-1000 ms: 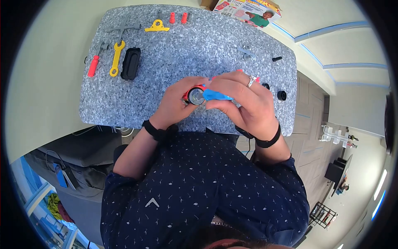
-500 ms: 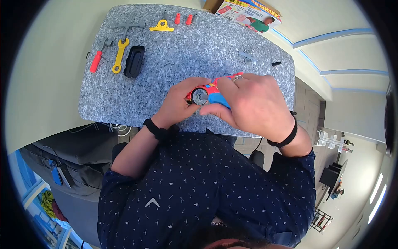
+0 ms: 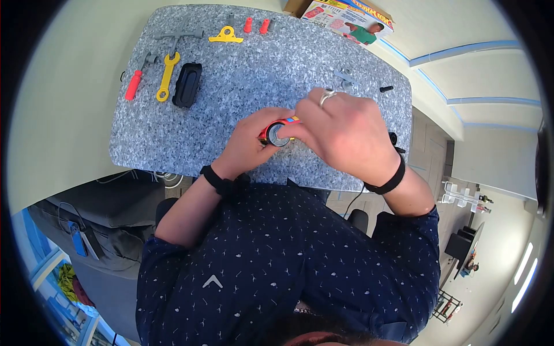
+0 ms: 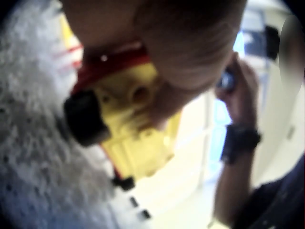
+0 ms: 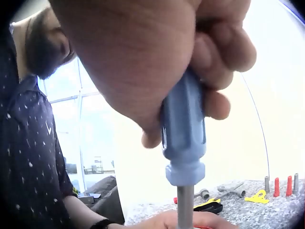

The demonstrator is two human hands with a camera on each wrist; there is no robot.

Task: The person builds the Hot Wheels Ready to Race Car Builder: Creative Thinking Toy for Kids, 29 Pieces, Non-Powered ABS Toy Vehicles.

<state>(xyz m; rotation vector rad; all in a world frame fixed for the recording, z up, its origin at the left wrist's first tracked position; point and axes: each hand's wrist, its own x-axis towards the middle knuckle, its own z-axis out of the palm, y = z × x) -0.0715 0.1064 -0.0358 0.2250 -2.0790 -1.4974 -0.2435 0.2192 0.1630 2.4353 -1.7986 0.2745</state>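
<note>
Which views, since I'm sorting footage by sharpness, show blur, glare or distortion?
Left wrist: the red and yellow toy is blurred. Right wrist: the screwdriver looks fairly sharp, but white glare spreads behind it. Head: fisheye distortion bows the table; corners go black.

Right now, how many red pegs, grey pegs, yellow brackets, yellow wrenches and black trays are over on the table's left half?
Red pegs: 2
Grey pegs: 2
Yellow bracket: 1
Yellow wrench: 1
Black tray: 1
Total: 7

screwdriver handle [image 5: 185, 121] in right hand [image 3: 353, 131]: blue | shaft [image 5: 185, 205]: grey | toy [image 4: 138, 155] in left hand [image 3: 247, 141]: red, yellow; wheel [image 4: 85, 119]: black | tabletop [image 3: 248, 72] below hands: speckled grey-white | wrench [image 3: 167, 78] beyond left hand: yellow
</note>
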